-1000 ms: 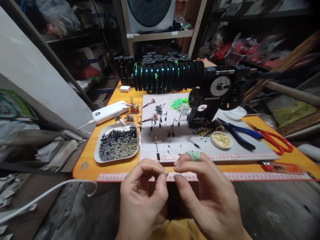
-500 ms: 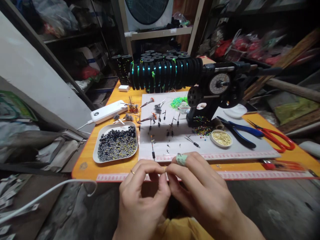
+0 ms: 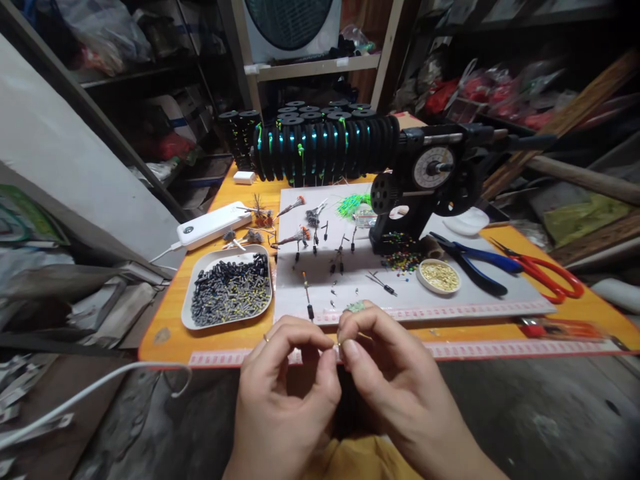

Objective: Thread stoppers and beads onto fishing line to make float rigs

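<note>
My left hand [image 3: 290, 387], with a ring on one finger, has its thumb and index finger pinched at the table's front edge. Right beside it, my right hand [image 3: 395, 373] pinches too, its fingertips nearly touching the left ones; a green wrap covers one finger. Something tiny and yellowish shows between the fingertips, too small to name. Just beyond the hands, a small black piece with a thin orange-tipped stem [image 3: 311, 311] lies on the white board [image 3: 300, 293]. Further right on the board is a small dish of gold bits [image 3: 439, 277].
A white tray of small black and grey parts [image 3: 227, 290] is at the left, near a white power bank [image 3: 215, 225]. Behind stands a black machine with rows of discs [image 3: 325, 150]. Blue pliers [image 3: 470, 263] and red-handled scissors [image 3: 550, 277] lie right.
My right hand has turned, its thumb now showing against the index finger near the left fingertips. My left hand keeps its pinch. The whole view has shifted slightly.
</note>
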